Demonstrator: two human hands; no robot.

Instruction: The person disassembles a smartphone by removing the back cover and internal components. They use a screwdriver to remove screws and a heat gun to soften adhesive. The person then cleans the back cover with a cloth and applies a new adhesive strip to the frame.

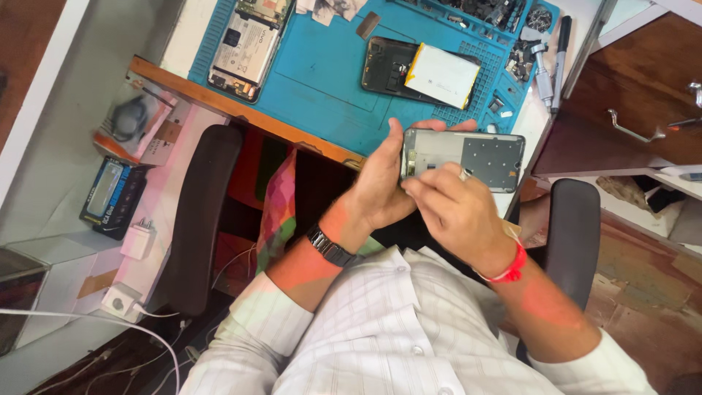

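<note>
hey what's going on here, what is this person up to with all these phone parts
A person seated at a workbench holds an opened phone frame above their lap. The left hand grips its left end, while the right hand pinches something small against it; what that is cannot be made out. On the blue repair mat lie two more opened phones, one at the far left and one with a loose white battery resting on it.

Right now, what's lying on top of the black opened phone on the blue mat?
A white battery with a yellow edge lies across the black opened phone, covering its right part; what's beneath is hidden.
</note>
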